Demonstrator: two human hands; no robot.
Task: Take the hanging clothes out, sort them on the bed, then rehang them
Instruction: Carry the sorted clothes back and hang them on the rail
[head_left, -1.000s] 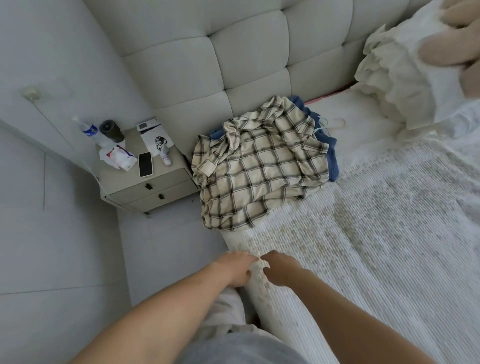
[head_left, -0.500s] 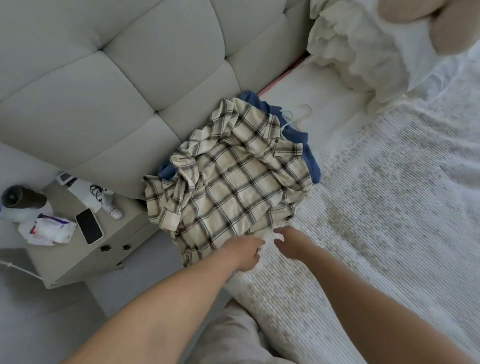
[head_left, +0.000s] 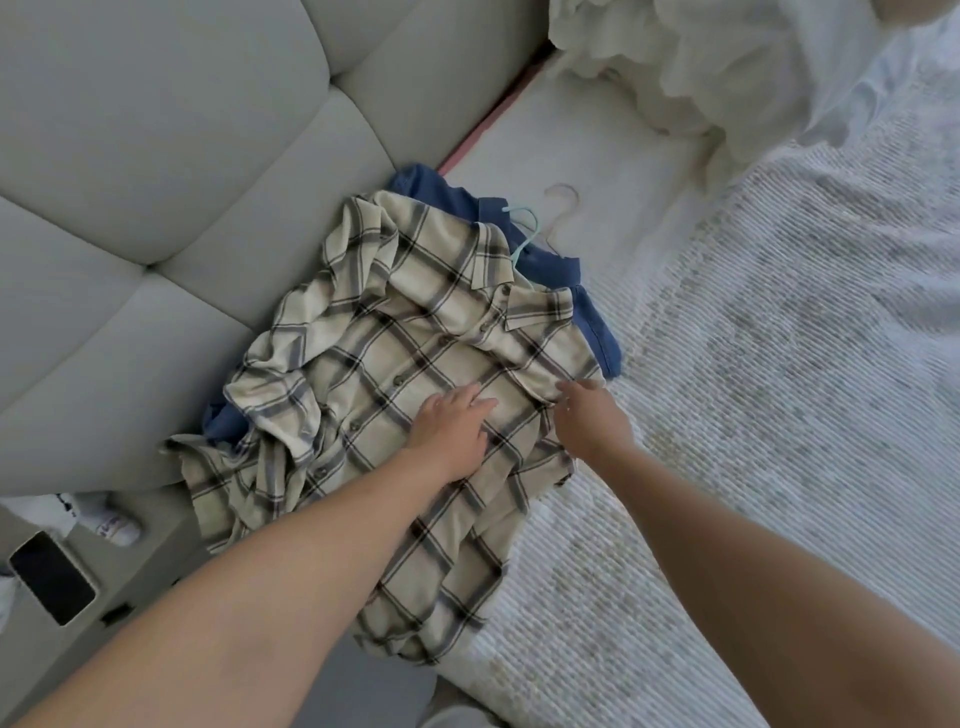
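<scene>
- Head view, looking down on bed (head_left: 779, 415) with white ribbed cover, padded grey headboard (head_left: 182, 156) at its far side.
- Plaid shirt (head_left: 374, 364): cream with black and grey check, buttoned front, collar toward the pillows, rumpled; lies near the bed's left edge against the headboard, lower hem spilling over the side.
- Blue garment (head_left: 550, 265): underneath the plaid shirt, showing at collar and both sides.
- Hangers: mint hanger hook (head_left: 524, 223) and pale pink hanger hook (head_left: 563, 208), sticking out beside the blue collar.
- Left hand (head_left: 452, 426): fingers straight, laid flat on the shirt front by the button row.
- Right hand (head_left: 589, 415): at the shirt's right edge, fingertips touching fabric; pinching or not, cannot tell.
- Ruffled white pillow (head_left: 701, 67): top right.
- Nightstand (head_left: 104, 613): lower left, black phone (head_left: 52, 582) lying on it.
</scene>
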